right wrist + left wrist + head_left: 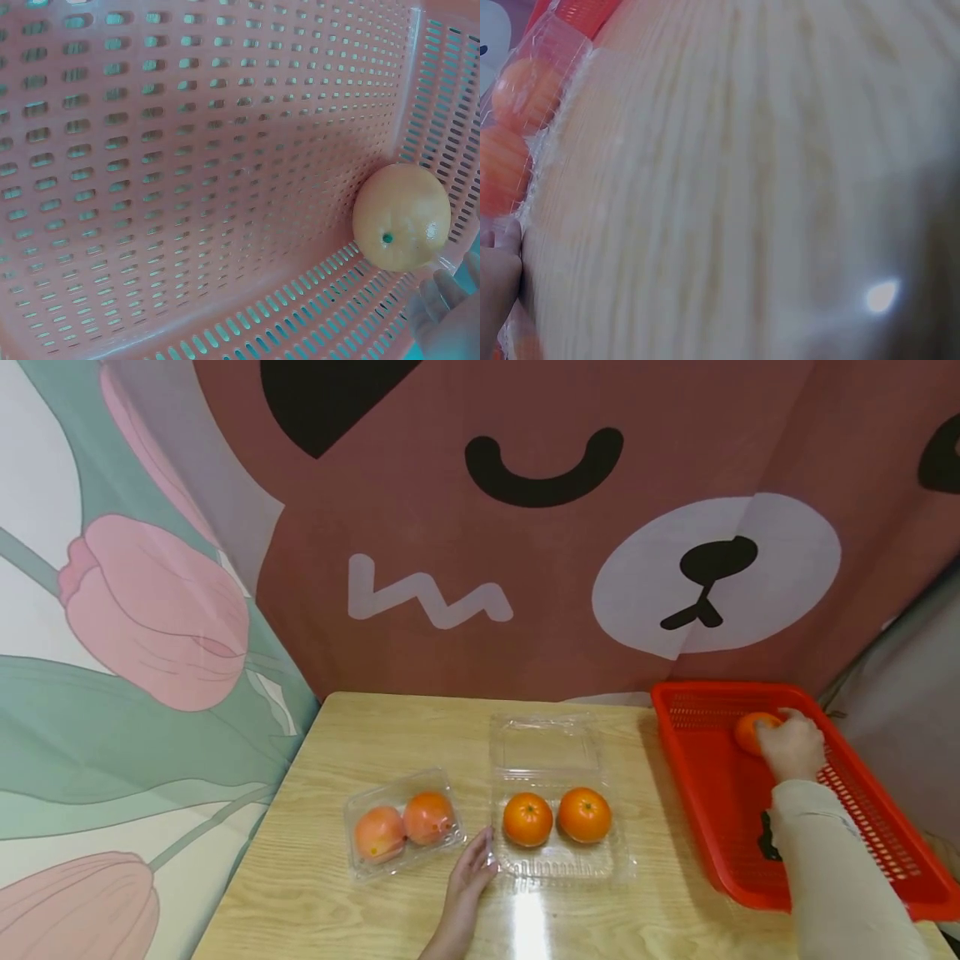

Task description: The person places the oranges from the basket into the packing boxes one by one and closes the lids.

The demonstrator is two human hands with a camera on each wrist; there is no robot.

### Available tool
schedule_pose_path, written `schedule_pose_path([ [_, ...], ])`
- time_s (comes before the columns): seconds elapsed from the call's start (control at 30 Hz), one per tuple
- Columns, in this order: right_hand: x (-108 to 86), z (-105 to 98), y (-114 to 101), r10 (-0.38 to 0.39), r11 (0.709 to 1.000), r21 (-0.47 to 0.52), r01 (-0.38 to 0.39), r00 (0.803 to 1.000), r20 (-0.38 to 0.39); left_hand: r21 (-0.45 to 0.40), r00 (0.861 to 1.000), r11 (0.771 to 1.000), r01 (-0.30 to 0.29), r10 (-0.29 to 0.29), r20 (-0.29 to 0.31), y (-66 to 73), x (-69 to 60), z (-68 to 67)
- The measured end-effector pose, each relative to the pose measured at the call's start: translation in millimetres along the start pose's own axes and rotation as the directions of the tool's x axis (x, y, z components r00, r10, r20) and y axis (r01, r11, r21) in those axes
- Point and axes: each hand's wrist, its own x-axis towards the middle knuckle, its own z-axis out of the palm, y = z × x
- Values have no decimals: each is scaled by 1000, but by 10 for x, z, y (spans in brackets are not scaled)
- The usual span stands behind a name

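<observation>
My left hand [471, 872] rests its fingers against the left edge of an open clear plastic clamshell box [555, 864]. Two oranges sit side by side in that box, a left orange [527, 819] and a right orange [585, 815]. Inside a red plastic basket [693, 814], my right hand [795, 745] reaches over another orange [748, 732]. In the right wrist view, this orange [402, 217] lies in the basket's corner, with the loosely bent fingers [442, 289] close beside it; whether they touch it is unclear.
Left of the open box, a closed clear box [366, 806] holds two orange-red fruits [427, 817]. A dark object [768, 837] lies in the basket, partly hidden by the right sleeve [832, 868]. Behind the wooden table [300, 877] hangs a printed cloth [420, 668].
</observation>
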Motion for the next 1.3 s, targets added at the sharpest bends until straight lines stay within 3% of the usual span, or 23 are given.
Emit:
schedule_pose_path([
  [0.47, 198, 48, 18, -40, 999, -31, 42, 996, 80, -3, 1000, 1000, -19, 19, 11, 8, 25, 4],
  [0.67, 268, 132, 54, 0, 995, -94, 14, 989, 147, 39, 1000, 999, -10, 10, 2, 29, 14, -7],
  [0.9, 207, 187, 77, 29, 995, -95, -18, 993, 116, 29, 1000, 1000, -7, 7, 5, 26, -6, 8],
  [1.13, 186, 199, 19, 62, 997, -45, -55, 985, 158, 29, 1000, 999, -19, 19, 13, 30, -1, 2],
  [1.3, 175, 247, 38, 60, 998, -27, -56, 988, 141, 36, 1000, 999, -19, 18, 13, 33, 5, -14],
])
